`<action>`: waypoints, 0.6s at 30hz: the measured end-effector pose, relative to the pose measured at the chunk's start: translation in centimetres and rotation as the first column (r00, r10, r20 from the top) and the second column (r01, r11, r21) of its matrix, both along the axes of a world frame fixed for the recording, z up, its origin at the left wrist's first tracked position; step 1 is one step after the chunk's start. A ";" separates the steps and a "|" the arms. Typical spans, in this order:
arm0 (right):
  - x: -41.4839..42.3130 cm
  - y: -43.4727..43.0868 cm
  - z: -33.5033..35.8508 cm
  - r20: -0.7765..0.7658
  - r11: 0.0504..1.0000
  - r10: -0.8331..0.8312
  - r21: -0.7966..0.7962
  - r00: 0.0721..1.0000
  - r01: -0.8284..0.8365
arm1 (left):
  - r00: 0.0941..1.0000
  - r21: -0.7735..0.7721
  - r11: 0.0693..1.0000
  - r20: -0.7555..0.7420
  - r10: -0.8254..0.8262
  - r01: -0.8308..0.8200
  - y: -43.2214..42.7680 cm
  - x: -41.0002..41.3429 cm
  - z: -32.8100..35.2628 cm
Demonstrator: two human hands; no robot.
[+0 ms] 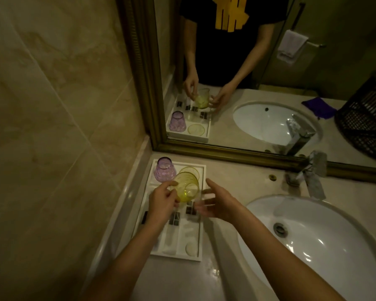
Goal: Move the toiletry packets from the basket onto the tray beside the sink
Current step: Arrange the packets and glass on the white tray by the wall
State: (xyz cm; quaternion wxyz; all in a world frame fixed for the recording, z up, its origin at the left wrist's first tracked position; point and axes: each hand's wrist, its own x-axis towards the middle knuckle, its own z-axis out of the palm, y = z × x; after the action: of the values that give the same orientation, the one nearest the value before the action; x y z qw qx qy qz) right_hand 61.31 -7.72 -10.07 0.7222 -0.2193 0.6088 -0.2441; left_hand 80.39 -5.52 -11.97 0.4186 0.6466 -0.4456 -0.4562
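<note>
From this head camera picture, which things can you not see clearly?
- Basket: seen only in the mirror and cut by the right edge; its contents are hidden.
- Toiletry packets: partly covered by the left hand and the blurred right hand; labels too small.
- Tray: its middle is hidden behind the yellow glass.

Tray (201, 170) on the counter (237, 170), left of the sink (313, 235) and against the left wall. At the tray's far end, an upturned glass (164, 170) stands left of a coaster (190, 170). A second glass (187, 187), tilted, lies just before them, with the left hand (161, 205) touching its left side and the right hand (217, 205) near its right. Packets (190, 210) lie on the tray between and below the hands. The tap (308, 177) stands behind the sink, before the mirror (269, 61).
</note>
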 end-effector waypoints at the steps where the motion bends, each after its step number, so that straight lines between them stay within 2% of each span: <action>1: 0.2 -0.2 0.3 0.101 0.994 0.042 0.094 0.994 -0.051 | 1.000 -0.021 1.000 -0.010 -0.019 0.019 0.1 -0.2 0.0; 3: 0.5 -0.9 0.6 0.190 0.987 0.095 0.113 0.977 -0.117 | 0.998 -0.060 0.997 -0.019 -0.052 0.051 0.3 -0.2 0.0; 5: 0.7 -1.8 0.8 0.159 0.988 0.138 0.042 0.978 -0.146 | 0.996 -0.086 0.994 -0.047 -0.075 0.071 0.4 -0.1 -0.1; 8: 1.0 -3.4 0.7 -0.060 0.964 0.172 -0.197 0.983 -0.181 | 0.993 -0.047 0.993 -0.040 -0.109 0.107 0.8 0.8 -0.7; 10: 1.4 -4.6 0.5 -0.289 0.892 0.130 -0.382 0.948 -0.239 | 0.978 0.010 0.989 0.149 -0.145 0.145 1.6 1.6 -1.6; 11: 1.6 -5.1 0.3 -0.435 0.834 0.084 -0.461 0.897 -0.301 | 0.931 0.038 0.982 0.314 -0.187 0.185 2.0 2.2 -2.3; 13: 1.9 -6.2 -0.2 -0.684 0.715 -0.015 -0.517 0.729 -0.470 | 0.753 0.092 0.949 0.588 -0.296 0.302 3.1 3.0 -3.5; 15: 2.2 -7.0 -1.0 -0.776 0.662 -0.053 -0.499 0.629 -0.559 | 0.578 0.181 0.898 0.711 -0.401 0.401 4.0 3.6 -4.5; 18: 2.9 -7.7 -2.3 -0.806 0.655 -0.019 -0.458 0.592 -0.601 | 0.378 0.312 0.835 0.781 -0.497 0.453 5.1 4.0 -5.8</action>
State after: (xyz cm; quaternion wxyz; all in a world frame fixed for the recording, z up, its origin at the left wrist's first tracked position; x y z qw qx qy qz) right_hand 64.25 -15.44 -12.37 0.2944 -0.6585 0.6615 -0.2052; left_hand 84.36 -0.46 -17.74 -0.0112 0.6368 -0.7447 -0.1992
